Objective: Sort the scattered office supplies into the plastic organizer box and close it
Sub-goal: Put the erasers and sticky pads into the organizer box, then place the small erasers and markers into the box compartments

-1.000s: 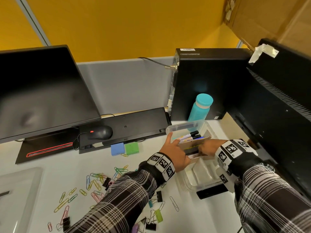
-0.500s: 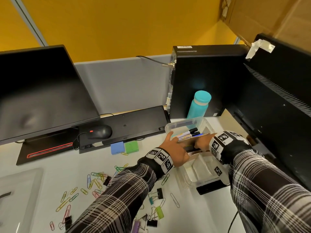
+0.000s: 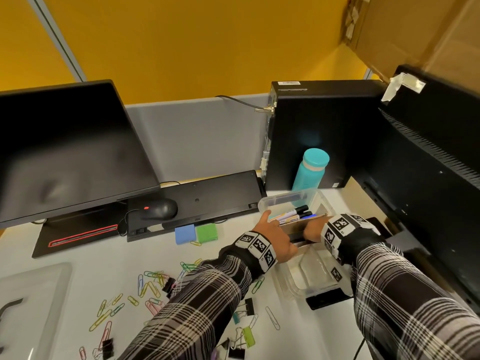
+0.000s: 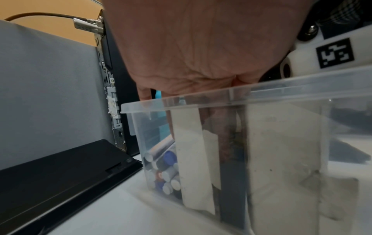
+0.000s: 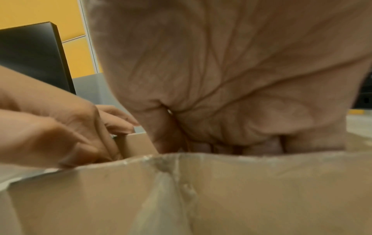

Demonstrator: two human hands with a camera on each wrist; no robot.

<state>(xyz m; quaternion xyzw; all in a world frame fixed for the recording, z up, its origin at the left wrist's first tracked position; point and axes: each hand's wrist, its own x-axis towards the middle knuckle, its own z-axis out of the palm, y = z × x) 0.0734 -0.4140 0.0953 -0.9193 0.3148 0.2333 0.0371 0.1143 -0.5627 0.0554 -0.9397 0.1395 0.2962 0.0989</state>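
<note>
The clear plastic organizer box (image 3: 287, 199) stands open at the right of the desk, with several markers (image 3: 296, 213) lying in its far compartment. Brown cardboard dividers (image 3: 298, 225) stand across its middle. My left hand (image 3: 275, 236) reaches in from the left, thumb on the rim, and its fingers pinch a divider. My right hand (image 3: 313, 229) comes from the right with its fingers curled over the same divider. In the left wrist view the fingers (image 4: 217, 120) go down behind the box wall (image 4: 281, 89), beside the markers (image 4: 165, 171). The right wrist view shows both hands on the cardboard (image 5: 201, 190).
Coloured paper clips (image 3: 150, 284) and binder clips (image 3: 249, 306) lie scattered on the desk to the left of the box. Blue (image 3: 185, 233) and green (image 3: 207, 232) note pads sit by the keyboard (image 3: 207, 196). A teal bottle (image 3: 310, 170) stands right behind the box.
Both hands stay on the cardboard divider in the box. The right wrist has drawn slightly closer to the left hand and lower into the box.
</note>
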